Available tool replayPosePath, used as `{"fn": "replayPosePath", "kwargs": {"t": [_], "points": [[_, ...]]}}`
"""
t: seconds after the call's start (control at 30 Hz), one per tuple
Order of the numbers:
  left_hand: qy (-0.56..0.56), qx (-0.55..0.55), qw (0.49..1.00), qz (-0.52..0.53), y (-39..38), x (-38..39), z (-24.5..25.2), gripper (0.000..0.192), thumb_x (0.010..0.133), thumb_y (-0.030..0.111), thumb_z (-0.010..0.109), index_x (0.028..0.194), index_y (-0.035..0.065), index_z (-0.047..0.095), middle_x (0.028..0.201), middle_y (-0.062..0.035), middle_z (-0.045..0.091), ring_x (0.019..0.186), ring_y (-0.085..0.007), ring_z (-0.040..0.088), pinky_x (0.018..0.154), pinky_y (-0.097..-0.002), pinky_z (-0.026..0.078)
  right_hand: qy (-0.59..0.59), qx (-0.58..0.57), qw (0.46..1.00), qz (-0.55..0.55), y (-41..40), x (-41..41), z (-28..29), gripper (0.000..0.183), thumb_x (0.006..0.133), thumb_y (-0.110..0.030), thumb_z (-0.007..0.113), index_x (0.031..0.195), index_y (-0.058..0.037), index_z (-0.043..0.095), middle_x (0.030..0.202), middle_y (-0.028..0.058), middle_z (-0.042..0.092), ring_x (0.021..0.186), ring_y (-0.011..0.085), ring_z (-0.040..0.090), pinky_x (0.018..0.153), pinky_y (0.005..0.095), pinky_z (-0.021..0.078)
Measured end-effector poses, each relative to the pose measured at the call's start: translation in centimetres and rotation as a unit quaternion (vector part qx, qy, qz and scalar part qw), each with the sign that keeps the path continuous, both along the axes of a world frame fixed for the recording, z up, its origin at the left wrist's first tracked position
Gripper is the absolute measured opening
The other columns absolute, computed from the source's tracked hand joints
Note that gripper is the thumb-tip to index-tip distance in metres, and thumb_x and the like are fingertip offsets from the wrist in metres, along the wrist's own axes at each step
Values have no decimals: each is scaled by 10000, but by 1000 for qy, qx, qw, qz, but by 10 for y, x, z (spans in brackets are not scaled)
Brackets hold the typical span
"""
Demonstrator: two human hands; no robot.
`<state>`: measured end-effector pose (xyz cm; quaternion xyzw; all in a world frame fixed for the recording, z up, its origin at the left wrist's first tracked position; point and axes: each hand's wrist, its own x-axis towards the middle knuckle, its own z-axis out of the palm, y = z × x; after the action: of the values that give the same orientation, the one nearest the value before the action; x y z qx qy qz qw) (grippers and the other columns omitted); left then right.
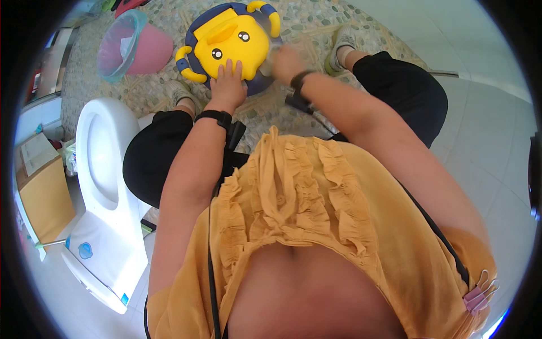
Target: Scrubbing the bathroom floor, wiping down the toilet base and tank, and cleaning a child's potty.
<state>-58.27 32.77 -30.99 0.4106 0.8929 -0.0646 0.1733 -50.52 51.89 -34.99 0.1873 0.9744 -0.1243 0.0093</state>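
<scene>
A child's potty seat [259, 87] in navy blue, with a yellow duck-face part [237, 44] and two curved yellow handles, lies on the pebble-patterned floor at the top of the view. My left hand [228, 87] rests on the near edge of the duck face, fingers spread and gripping nothing. At the seat's right rim is my right hand [288, 63], blurred by motion and with its fingers curled. Between it and the rim shows a pale, smeared thing [267, 64] that looks like a cloth or wipe. Its exact kind cannot be made out.
To the left stands a white toilet [87, 237] with its seat in view. A pink bin [154, 48] with a bluish liner is beyond it. A yellow-brown box or board [46, 203] is at far left. White tiled wall [478, 127] borders the right side.
</scene>
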Motion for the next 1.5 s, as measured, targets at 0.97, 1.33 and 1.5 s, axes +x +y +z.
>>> {"fn": "replayPosePath", "kwargs": {"t": [0.97, 1.33, 1.5], "points": [[-86, -11, 994, 61, -27, -21, -8, 819, 888, 291, 649, 1569, 177, 209, 1639, -134, 128, 1499, -371, 147, 1101, -549, 358, 126, -137, 982, -10, 9, 19, -7, 356, 779, -40, 635, 1135, -48, 638, 1195, 195, 571, 1105, 383, 549, 930, 453, 478], [-90, -22, 994, 63, -20, -20, -7, 825, 878, 244, 621, 1576, 190, 187, 1643, -131, 115, 1503, -372, 133, 1107, -542, 353, 26, -103, 988, 116, -47, 22, 0, 258, 812, -47, 622, 1067, -49, 657, 1192, 150, 516, 1098, 371, 511, 912, 472, 482], [-95, -29, 992, 76, -22, -19, -4, 803, 885, 218, 596, 1577, 192, 188, 1646, -120, 114, 1504, -363, 139, 1109, -534, 353, -24, -177, 973, 144, -36, 25, 24, 386, 804, -25, 647, 1189, -51, 636, 1243, 143, 520, 1122, 346, 521, 956, 442, 475]]}}
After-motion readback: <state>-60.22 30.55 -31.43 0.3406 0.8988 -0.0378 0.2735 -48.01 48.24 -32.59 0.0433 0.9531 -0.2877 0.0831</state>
